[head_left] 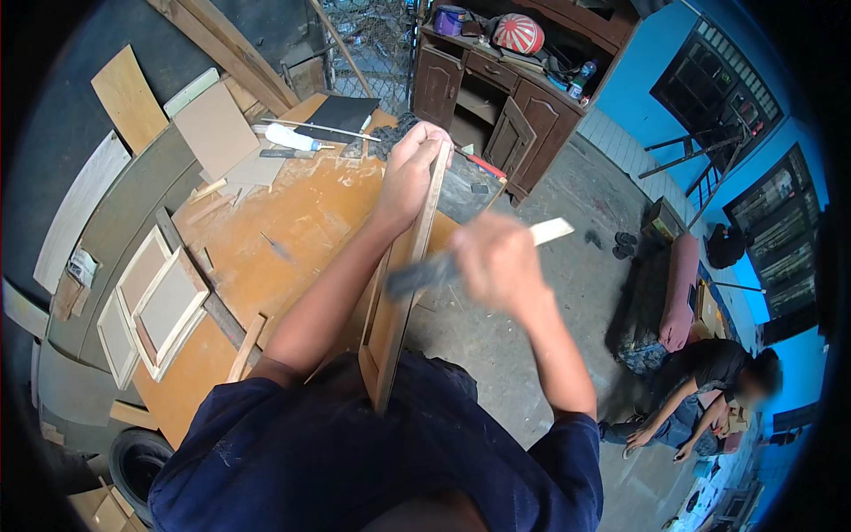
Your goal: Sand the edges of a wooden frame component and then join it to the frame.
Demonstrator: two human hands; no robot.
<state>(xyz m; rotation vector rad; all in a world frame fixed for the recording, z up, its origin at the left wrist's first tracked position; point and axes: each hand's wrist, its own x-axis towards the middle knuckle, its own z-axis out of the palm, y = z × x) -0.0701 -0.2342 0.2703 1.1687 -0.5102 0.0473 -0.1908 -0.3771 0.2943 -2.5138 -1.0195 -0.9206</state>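
My left hand (414, 168) is closed around the far end of a shallow wooden frame (388, 355), which stands on its narrow edge and reaches back to my shirt. My right hand (499, 263), smeared by motion, grips a pale wooden stick (552, 232) whose other end carries a dark grey part (421, 276). That dark part lies across the frame's near-right side; blur hides whether it touches. Left of my arms spreads an orange-brown worktable (306, 213). Several pale wooden frames with grey-beige panels (168, 306) are stacked at its left side.
A white glue bottle (291, 137) lies on the table's far side near board offcuts (213, 129). Beyond stands a brown cabinet (479, 84) with a red-striped helmet (519, 34). At right, a person (687, 399) sits low beside a pink roll (680, 293). A tire (142, 470) lies lower left.
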